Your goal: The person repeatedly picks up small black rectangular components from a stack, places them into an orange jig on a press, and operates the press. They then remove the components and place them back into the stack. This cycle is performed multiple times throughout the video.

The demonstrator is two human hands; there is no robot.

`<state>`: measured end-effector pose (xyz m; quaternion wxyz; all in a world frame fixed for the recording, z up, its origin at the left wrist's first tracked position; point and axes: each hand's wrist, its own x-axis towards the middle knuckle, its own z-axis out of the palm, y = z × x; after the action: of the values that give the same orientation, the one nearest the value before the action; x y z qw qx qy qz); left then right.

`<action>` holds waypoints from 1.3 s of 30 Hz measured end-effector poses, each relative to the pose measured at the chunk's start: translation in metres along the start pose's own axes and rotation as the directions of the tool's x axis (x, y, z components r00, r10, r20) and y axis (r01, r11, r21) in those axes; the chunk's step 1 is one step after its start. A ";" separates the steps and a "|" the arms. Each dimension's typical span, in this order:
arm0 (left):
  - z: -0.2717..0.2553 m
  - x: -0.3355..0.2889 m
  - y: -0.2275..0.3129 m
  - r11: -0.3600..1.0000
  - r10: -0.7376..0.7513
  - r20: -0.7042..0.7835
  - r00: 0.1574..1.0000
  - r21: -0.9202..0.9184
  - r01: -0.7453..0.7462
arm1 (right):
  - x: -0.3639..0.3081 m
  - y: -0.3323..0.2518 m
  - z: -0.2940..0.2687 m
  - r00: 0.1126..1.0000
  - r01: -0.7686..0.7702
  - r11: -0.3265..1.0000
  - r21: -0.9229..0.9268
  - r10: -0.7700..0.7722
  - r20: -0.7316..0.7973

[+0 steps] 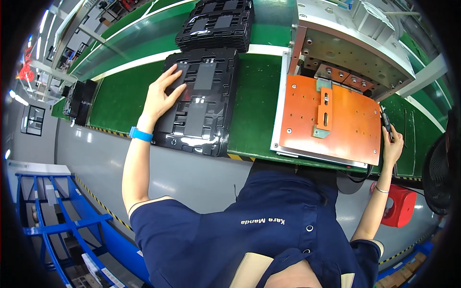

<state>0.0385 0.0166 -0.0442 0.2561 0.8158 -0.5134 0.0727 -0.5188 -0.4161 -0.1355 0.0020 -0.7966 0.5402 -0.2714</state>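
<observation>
Honestly, from where I stand, the black moulded plastic tray stack [194, 126], left of centre in the frame, looks the likeliest to suffer: its near end reaches the striped edge of the green surface [257, 96], so a sideways push from the left hand [163, 96] might slide it or jog the flat dark-grey rectangular pieces [206, 76] in its pockets. That grip is loose, fingers and thumb spread over the tray's upper left part. At the right of the frame, the right hand [393, 146] has its grip closed around a slim dark handheld tool [387, 122], just beside the flat orange plate [302, 115]; a careless swing could probably scrape that plate. The bulky silver metal press frame [355, 43] blocks reach from above, a second black tray stack [216, 24] crowds the top, and a round black fan [438, 173] stands near the right elbow's side.
</observation>
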 end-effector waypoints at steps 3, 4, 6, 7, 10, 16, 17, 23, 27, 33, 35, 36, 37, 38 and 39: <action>0.006 -0.006 0.002 0.987 -0.028 0.103 0.994 0.157 0.012 | -0.001 0.002 0.001 0.998 0.057 0.998 -0.017 -0.058 -0.027; 0.007 -0.008 0.003 0.979 -0.046 0.120 0.992 0.205 0.021 | -0.001 0.001 0.001 0.998 0.061 0.998 -0.004 -0.061 -0.035; 0.013 -0.010 0.001 0.936 -0.040 0.125 0.991 0.352 -0.006 | -0.002 0.001 0.001 0.996 0.069 0.997 0.020 -0.068 -0.051; 0.010 -0.010 0.004 0.905 -0.047 0.134 0.990 0.426 -0.015 | -0.001 0.000 0.001 0.997 0.063 0.998 0.031 -0.062 -0.040; 0.007 -0.004 0.006 0.910 -0.007 0.061 0.998 0.414 -0.019 | -0.002 -0.001 0.000 0.998 0.054 0.998 0.045 -0.053 -0.034; 0.013 0.040 0.056 0.979 -0.128 -0.048 0.991 0.156 0.134 | -0.002 -0.003 0.000 0.999 0.040 0.998 0.057 -0.039 -0.019; 0.021 0.046 0.064 0.968 -0.093 -0.088 0.992 0.224 0.110 | -0.002 -0.001 -0.001 0.999 0.044 0.998 0.054 -0.043 -0.023; 0.033 0.082 0.059 0.854 -0.433 0.194 0.881 0.401 0.332 | -0.002 -0.001 0.001 0.997 0.065 0.995 0.073 -0.062 -0.038; 0.025 0.099 0.055 0.852 -0.505 0.351 0.788 0.347 0.392 | -0.002 0.002 0.000 0.998 0.048 0.997 0.065 -0.046 -0.032; 0.014 0.074 0.044 0.919 -0.357 0.291 0.888 -0.064 0.390 | -0.011 0.005 -0.009 0.945 0.058 0.990 0.129 -0.012 -0.327; -0.005 0.062 0.069 0.856 -0.343 0.296 0.892 -0.293 0.426 | -0.018 -0.018 -0.040 0.940 0.089 0.948 0.306 0.021 -0.341; -0.014 0.061 0.096 0.788 -0.336 0.317 0.887 -0.422 0.449 | -0.022 -0.037 -0.063 0.949 0.107 0.907 0.408 0.029 -0.315; -0.022 0.062 0.119 0.729 -0.323 0.349 0.880 -0.502 0.466 | -0.023 -0.069 -0.085 0.958 0.148 0.808 0.570 0.026 -0.286; -0.024 0.061 0.140 0.656 -0.304 0.386 0.871 -0.577 0.486 | -0.025 -0.099 -0.105 0.954 0.251 0.745 0.619 -0.079 -0.290; -0.024 0.060 0.160 0.653 -0.247 0.415 0.875 -0.596 0.467 | -0.030 -0.129 -0.125 0.974 0.222 0.678 0.701 -0.122 -0.191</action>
<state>-0.0705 -0.0742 0.0547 0.4652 0.7511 -0.3629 -0.2962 -0.4702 -0.3002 -0.0039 0.2523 -0.7605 0.3129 -0.5100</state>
